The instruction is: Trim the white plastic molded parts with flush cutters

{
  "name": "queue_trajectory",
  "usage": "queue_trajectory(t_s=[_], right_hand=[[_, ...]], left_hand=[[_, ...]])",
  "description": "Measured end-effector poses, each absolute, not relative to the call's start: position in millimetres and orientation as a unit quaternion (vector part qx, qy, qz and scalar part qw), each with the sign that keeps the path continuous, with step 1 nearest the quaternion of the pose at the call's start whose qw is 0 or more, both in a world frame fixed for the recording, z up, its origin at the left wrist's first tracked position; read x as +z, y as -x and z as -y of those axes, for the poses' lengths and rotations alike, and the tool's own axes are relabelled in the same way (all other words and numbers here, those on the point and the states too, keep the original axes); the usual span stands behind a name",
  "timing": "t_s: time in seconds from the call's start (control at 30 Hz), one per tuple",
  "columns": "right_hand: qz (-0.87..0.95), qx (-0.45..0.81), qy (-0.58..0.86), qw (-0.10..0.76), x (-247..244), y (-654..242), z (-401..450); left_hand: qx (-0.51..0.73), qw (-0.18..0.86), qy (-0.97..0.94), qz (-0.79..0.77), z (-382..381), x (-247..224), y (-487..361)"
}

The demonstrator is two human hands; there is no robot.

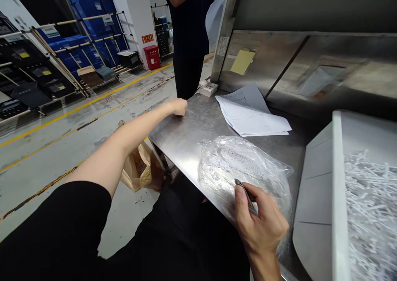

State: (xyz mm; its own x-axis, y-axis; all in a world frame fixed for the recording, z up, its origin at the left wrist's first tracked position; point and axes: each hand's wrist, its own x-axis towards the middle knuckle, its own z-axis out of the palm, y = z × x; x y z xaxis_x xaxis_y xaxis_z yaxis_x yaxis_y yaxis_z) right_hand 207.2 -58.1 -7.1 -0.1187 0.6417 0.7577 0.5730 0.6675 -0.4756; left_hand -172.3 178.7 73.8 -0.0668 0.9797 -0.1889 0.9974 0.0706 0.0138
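Note:
My right hand grips a small metal tool, likely tweezers, with its tip against a clear plastic bag of small whitish parts lying on the steel table. My left hand is stretched out to the far left corner of the table, fingers curled shut, resting on the edge; nothing shows in it.
White paper sheets lie behind the bag. A grey bin of white shredded strips stands at the right. Another person in dark clothes stands at the table's far end. A brown paper bag sits on the floor; racks line the left.

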Motion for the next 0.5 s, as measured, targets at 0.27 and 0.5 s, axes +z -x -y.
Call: queue_trajectory(t_s=[0.27,0.5], right_hand=[[0.739,0.035,0.419,0.526,-3.9,-205.0,60.1],[0.743,0.031,0.427,0.515,1.3,-201.5,60.6]], left_hand=[[0.072,0.03,-0.821,-0.566,-98.2,106.1,106.2],[0.139,-0.074,-0.961,-0.229,-57.1,87.3,12.9]])
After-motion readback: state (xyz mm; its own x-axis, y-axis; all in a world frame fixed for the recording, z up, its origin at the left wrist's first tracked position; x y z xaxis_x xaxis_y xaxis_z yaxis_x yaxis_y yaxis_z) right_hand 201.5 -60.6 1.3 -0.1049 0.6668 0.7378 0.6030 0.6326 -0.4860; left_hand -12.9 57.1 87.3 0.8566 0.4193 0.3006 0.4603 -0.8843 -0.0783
